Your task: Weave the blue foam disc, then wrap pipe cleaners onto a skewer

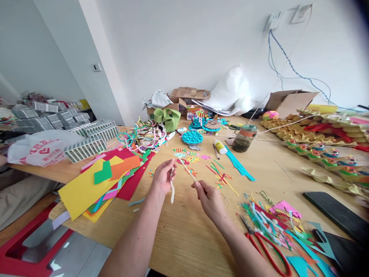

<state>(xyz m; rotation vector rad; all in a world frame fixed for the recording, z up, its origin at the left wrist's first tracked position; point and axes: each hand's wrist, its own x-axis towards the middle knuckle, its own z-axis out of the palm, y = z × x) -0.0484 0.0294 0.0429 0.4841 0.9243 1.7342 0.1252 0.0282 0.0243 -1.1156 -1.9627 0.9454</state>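
My left hand (163, 176) is closed on a white fuzzy pipe cleaner (172, 192), whose loose end hangs below the fingers. Between thumb and fingers, my right hand (210, 198) pinches a thin pale stick (187, 168). The stick slants up and left, its far tip near the left fingertips; I cannot tell whether it touches them. Just beyond the hands lie several paper fish cutouts, among them a striped fish (193, 154) and an orange fish (190, 171). Thin coloured paper strips (221, 175) lie right of them.
Coloured paper sheets (83, 184) are piled at left. A glue bottle (220, 147), a blue scalloped disc (192, 137) and a glass jar (245, 138) stand farther back. Red-handled scissors (265, 246) lie by paper scraps at right, near a dark phone (331, 211) and egg trays (319, 157).
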